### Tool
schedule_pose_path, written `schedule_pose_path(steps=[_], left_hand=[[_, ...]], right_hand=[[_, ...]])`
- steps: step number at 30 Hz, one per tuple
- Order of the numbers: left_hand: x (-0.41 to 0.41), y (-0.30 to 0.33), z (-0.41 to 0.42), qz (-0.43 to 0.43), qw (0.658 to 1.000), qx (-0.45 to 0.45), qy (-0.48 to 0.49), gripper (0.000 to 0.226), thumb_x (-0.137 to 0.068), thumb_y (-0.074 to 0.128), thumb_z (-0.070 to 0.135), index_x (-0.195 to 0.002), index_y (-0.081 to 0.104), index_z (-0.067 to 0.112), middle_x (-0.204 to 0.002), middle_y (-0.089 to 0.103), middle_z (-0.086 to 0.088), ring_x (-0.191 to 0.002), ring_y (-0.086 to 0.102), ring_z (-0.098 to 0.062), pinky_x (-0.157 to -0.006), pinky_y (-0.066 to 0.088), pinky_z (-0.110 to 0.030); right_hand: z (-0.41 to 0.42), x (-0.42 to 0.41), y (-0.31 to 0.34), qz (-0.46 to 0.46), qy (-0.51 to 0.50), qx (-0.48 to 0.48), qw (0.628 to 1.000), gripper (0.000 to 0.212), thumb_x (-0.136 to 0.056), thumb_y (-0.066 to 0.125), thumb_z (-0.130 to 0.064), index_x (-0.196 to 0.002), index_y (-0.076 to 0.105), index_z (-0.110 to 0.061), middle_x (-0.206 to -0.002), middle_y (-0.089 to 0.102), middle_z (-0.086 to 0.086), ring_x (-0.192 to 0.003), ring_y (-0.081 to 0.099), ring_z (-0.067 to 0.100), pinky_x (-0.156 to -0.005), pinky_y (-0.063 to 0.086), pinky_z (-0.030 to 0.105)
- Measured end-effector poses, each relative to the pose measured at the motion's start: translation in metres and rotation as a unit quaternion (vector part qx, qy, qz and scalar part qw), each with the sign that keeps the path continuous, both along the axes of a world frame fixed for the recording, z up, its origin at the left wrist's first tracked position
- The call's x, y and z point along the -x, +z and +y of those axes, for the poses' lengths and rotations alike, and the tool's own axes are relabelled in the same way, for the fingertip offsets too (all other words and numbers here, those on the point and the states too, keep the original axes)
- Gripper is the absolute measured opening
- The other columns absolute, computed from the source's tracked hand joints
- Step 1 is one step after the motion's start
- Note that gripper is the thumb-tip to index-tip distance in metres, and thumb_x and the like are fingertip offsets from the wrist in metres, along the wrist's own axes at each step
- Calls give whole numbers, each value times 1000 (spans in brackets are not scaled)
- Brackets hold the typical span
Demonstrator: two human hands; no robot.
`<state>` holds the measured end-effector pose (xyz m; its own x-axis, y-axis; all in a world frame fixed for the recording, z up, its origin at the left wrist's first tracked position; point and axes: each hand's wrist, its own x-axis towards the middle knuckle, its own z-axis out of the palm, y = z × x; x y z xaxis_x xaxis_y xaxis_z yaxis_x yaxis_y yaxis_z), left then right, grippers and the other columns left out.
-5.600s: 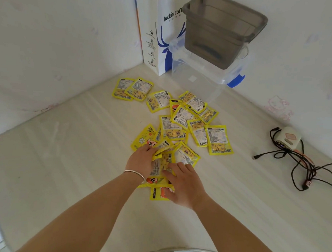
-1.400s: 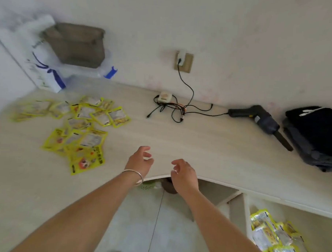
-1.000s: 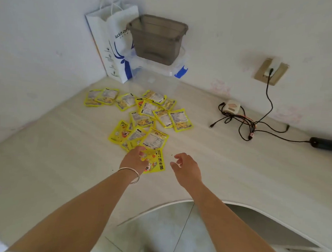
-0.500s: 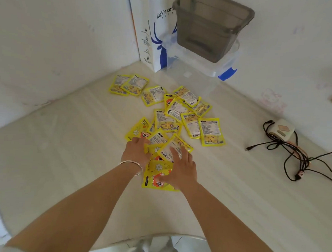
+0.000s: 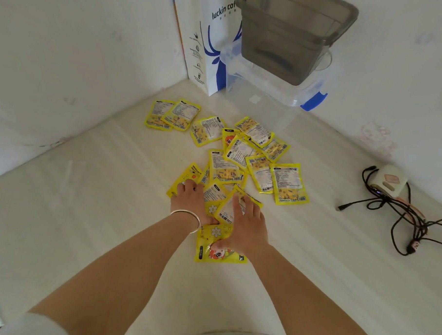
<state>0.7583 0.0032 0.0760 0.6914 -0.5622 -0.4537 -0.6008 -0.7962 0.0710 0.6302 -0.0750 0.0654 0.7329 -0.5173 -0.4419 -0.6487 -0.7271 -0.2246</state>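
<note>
Head-worn wide-angle view, angled forward and down, close over desk point(image 5: 86, 212)

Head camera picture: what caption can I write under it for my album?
Left hand and right hand rest on yellow packets scattered across a pale table.

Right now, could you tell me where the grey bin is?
The grey bin sits at the top of the head view, on the clear box, right of the paper bag.

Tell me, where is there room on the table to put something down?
Bare table lies left of the packets toward the wall, and between packets and cables. It is crowded under the left hand and right hand, and by the bag and boxes.
</note>
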Motion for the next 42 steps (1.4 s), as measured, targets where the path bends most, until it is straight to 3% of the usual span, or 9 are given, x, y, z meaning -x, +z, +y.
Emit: schedule_pose_path(steps=[6,11,17,24,30,32,35,38,42], left_hand=[[-7,-3,-8,30,999,-13,41,90,-64,80,44,-133,34,10,-129,51,-8,-123,50,-28,-93,46,-40],[-9,-3,-7,70,996,-26,56,71,-72,73,41,-130,43,12,-121,60,-5,-113,60,-27,-84,51,-37],[-11,-6,-2,64,997,-5,35,72,-72,72,44,-134,47,19,-139,43,-7,-129,43,-27,-100,47,-39],[-7,1,-2,96,995,21,28,48,-81,64,30,-127,52,22,-121,62,-8,-114,59,-29,-88,51,-37],[-10,5,0,164,984,45,56,69,-78,69,37,-139,43,19,-133,57,-8,-122,54,-27,-95,48,-34],[-10,9,1,188,975,78,88,69,-77,69,40,-138,44,17,-136,54,-6,-125,51,-26,-98,45,-33],[-11,15,1,256,942,151,155,66,-73,73,47,-128,55,16,-126,62,-6,-118,57,-28,-99,46,-36],[-4,19,-5,312,907,210,187,54,-73,72,49,-113,58,16,-106,66,-4,-103,62,-27,-89,52,-37],[22,21,-18,422,847,264,187,23,-79,71,40,-95,63,25,-91,68,2,-99,64,-27,-95,52,-44]], right_hand=[[-5,-7,5,1,-6,28,1000,130,-52,75,-68,-149,10,-12,-144,27,7,-133,28,26,-110,30,36],[-11,-14,11,14,8,33,999,114,-51,77,-66,-138,28,-11,-135,31,7,-128,31,25,-106,34,35],[-20,-18,10,-6,16,-14,1000,118,-49,84,-54,-141,26,-9,-139,31,6,-128,31,25,-107,38,34],[-32,-23,15,42,23,28,998,117,-51,79,-64,-141,29,-9,-132,39,9,-125,38,27,-103,36,35],[-52,-10,27,15,-96,-112,989,84,-62,82,-50,-130,50,-13,-126,51,5,-122,46,24,-94,46,33],[-57,2,33,-41,-186,-223,956,87,-65,84,-37,-139,45,-13,-131,53,4,-117,52,21,-85,47,28],[-59,22,36,-137,-315,-345,873,52,-72,80,-31,-118,58,-24,-110,62,-3,-105,58,17,-93,46,31],[-54,39,30,-266,-444,-442,733,37,-81,71,-30,-112,66,-12,-109,71,7,-106,66,26,-101,47,47],[-36,65,36,-370,-529,-488,586,34,-89,60,-30,-114,61,-8,-106,70,9,-92,67,22,-79,54,35]])
